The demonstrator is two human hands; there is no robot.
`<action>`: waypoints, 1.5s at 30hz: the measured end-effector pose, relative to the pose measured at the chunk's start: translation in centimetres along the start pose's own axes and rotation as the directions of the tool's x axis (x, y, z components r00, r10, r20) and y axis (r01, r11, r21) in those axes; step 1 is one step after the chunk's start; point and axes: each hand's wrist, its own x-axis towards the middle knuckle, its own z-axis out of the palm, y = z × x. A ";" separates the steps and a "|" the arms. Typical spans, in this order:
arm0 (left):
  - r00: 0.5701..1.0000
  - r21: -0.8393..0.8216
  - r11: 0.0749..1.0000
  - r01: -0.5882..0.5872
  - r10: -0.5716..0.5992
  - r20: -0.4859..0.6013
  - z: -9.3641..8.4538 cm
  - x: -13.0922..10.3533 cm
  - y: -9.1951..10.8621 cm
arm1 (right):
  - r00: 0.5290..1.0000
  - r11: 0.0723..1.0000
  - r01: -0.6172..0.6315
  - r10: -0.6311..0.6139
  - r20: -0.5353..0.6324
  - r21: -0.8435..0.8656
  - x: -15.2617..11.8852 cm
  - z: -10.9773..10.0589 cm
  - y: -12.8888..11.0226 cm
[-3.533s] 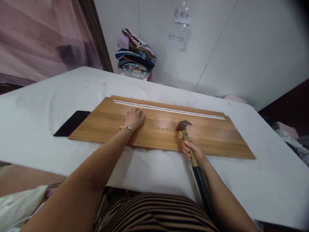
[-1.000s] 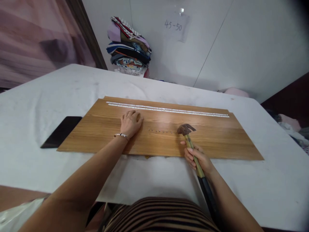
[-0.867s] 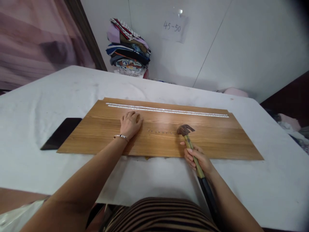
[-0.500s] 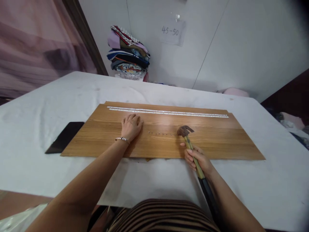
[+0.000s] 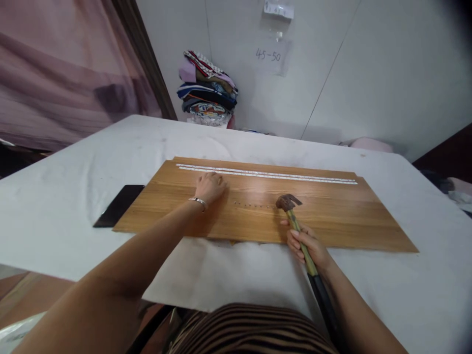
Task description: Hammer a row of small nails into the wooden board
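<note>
My right hand (image 5: 308, 246) is wrapped round the wooden handle of a claw hammer (image 5: 291, 216), whose rusty head is over the brown wooden board (image 5: 350, 221). A row of several small nails (image 5: 250, 204) runs across the board's middle, just left of the hammer head. My left hand (image 5: 211, 189), with a bracelet at the wrist, rests on the board left of the nails, its fingers curled and bunched; whatever they may hold is hidden. Two white measuring strips (image 5: 265, 175) lie along the board's far edge.
A white cloth covers the table (image 5: 110, 157). Beside the board's left end lies a flat black object (image 5: 120, 205). Folded clothes (image 5: 210, 93) are stacked beyond the table against the wall. A pink curtain (image 5: 66, 69) hangs at the left.
The camera view has shifted, so the board and table appear slightly to the right. My left hand's fingers look more bunched together. The hammer remains in my right hand.
</note>
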 end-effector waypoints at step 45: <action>0.994 -0.004 0.996 -0.089 0.089 -0.065 2.6 1.3 1.1 | 1.000 1.000 0.003 -0.003 0.015 0.001 0.1 0.1 -0.3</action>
